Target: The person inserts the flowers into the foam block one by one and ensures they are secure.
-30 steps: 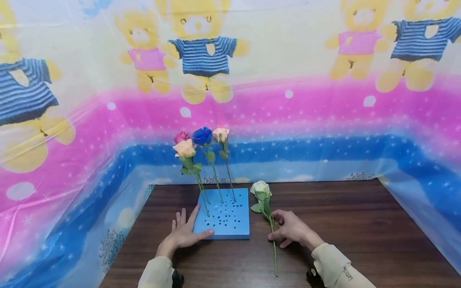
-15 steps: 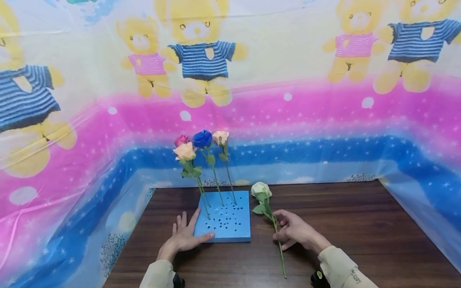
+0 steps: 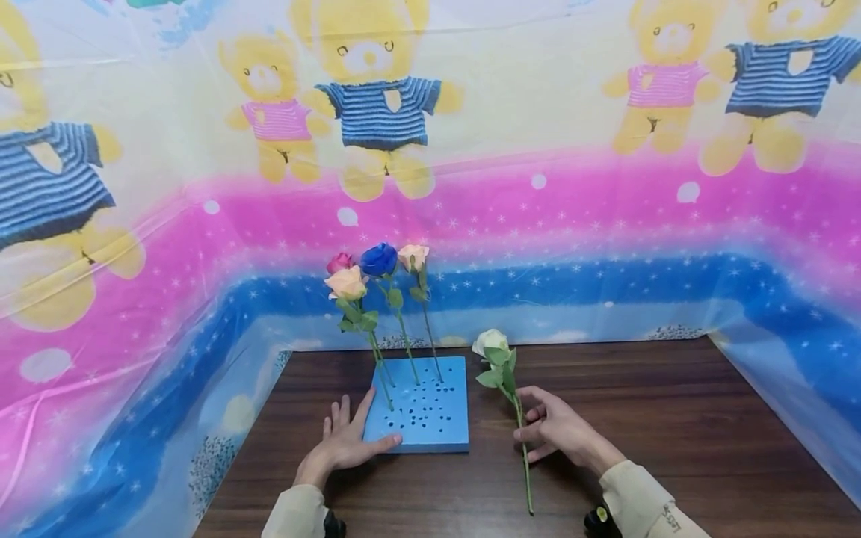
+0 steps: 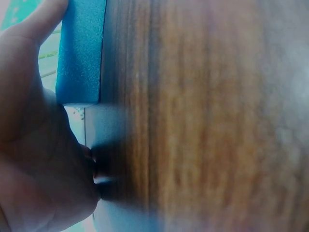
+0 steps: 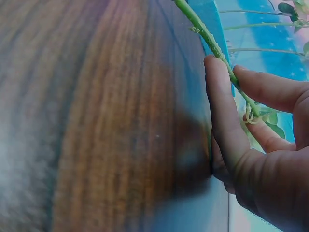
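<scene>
A white rose [image 3: 492,344] with green leaves is in my right hand [image 3: 565,433], whose thumb and fingers pinch its green stem [image 5: 203,30]. Its bloom leans up and away from me, while the stem's lower end points toward the table's front. My left hand [image 3: 343,444] lies with spread, straight fingers against the left side of a blue foam block [image 3: 420,418], the thumb over its front left corner. Many small holes dot the block's top. Standing in it are a blue rose [image 3: 380,259], a dark pink rose [image 3: 338,262] and two peach roses, one in front [image 3: 346,283] and one at right [image 3: 413,258].
The dark wooden table [image 3: 673,433] carries the block left of centre. Behind and on both sides hangs a cloth [image 3: 538,246] printed with teddy bears. The standing stems rise tall from the block's back and left parts.
My right hand has moved slightly right with the white rose, and its bloom has lifted and come more upright. The left hand stays at the block.
</scene>
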`<act>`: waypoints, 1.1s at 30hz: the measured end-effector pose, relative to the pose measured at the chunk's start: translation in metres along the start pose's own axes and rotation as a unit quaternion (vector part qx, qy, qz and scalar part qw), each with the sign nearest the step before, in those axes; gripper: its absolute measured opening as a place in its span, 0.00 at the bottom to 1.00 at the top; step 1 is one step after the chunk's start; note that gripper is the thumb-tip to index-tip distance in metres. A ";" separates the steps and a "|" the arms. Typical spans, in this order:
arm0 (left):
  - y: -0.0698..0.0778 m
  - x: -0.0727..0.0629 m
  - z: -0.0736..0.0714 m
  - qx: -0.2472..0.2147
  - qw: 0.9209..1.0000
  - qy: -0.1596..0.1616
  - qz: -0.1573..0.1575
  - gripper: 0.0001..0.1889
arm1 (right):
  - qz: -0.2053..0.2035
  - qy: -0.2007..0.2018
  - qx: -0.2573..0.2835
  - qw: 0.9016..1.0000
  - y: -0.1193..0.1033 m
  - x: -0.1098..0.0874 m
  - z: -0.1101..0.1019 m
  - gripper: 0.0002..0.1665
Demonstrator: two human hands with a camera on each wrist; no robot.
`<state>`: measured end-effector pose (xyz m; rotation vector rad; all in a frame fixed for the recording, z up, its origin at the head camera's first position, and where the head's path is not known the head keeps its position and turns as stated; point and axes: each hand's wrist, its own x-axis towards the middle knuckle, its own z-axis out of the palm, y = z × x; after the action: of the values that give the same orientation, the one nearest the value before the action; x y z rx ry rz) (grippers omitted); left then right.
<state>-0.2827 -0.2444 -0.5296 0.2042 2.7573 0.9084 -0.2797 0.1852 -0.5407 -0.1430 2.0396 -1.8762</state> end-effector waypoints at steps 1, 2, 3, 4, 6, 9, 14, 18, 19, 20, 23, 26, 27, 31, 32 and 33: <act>0.000 0.000 0.000 0.000 1.000 -0.001 0.000 0.64 | -0.002 0.000 0.001 1.000 -0.001 0.000 0.000 0.50; -0.001 0.000 0.001 0.001 1.000 -0.001 0.000 0.64 | -0.004 0.001 0.001 1.000 -0.002 -0.001 -0.001 0.50; -0.001 0.000 0.001 0.001 1.000 -0.002 0.000 0.64 | -0.007 0.001 0.001 1.000 -0.004 -0.001 -0.001 0.50; -0.001 0.000 0.001 0.001 1.000 -0.002 0.000 0.63 | -0.011 0.002 0.001 1.000 -0.005 -0.002 -0.001 0.50; -0.001 0.000 0.002 0.001 1.000 -0.002 -0.001 0.64 | -0.019 0.007 0.000 1.000 -0.010 -0.003 -0.002 0.50; -0.001 0.000 0.001 0.000 1.000 -0.003 -0.002 0.64 | -0.029 0.016 -0.003 0.999 -0.019 -0.005 -0.004 0.50; 0.000 0.000 0.000 0.000 1.000 -0.002 -0.001 0.64 | -0.037 0.039 0.001 0.999 -0.037 -0.007 -0.007 0.52; 0.000 0.001 -0.001 0.003 1.000 0.001 0.000 0.64 | -0.056 0.052 -0.009 0.997 -0.048 -0.007 -0.010 0.52; -0.001 0.001 -0.001 0.004 1.000 0.001 0.001 0.64 | -0.062 0.053 -0.011 0.997 -0.050 -0.006 -0.010 0.51; -0.001 0.002 -0.001 0.005 1.000 0.001 0.001 0.64 | -0.069 0.054 -0.014 0.996 -0.053 -0.006 -0.011 0.51; -0.001 0.001 0.000 0.007 1.000 0.002 0.002 0.64 | -0.086 0.057 -0.022 0.994 -0.059 -0.006 -0.012 0.51; -0.001 0.001 0.000 0.007 1.000 0.002 0.001 0.64 | -0.104 0.060 -0.031 0.992 -0.063 -0.006 -0.012 0.51; -0.002 0.001 0.001 0.007 1.000 0.001 0.001 0.64 | -0.109 0.061 -0.033 0.992 -0.064 -0.006 -0.012 0.51; -0.001 0.001 0.001 0.006 1.000 0.000 0.000 0.64 | -0.136 0.070 -0.039 0.988 -0.070 -0.005 -0.010 0.51; -0.001 0.001 0.001 0.005 1.000 0.001 0.000 0.64 | -0.144 0.074 -0.039 0.986 -0.071 -0.004 -0.010 0.51; -0.001 0.001 0.001 0.005 1.000 0.001 0.000 0.64 | -0.153 0.078 -0.040 0.984 -0.073 -0.003 -0.009 0.50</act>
<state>-0.2837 -0.2442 -0.5309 0.2057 2.7641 0.8953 -0.2926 0.1869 -0.4685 -0.3586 2.3106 -2.0406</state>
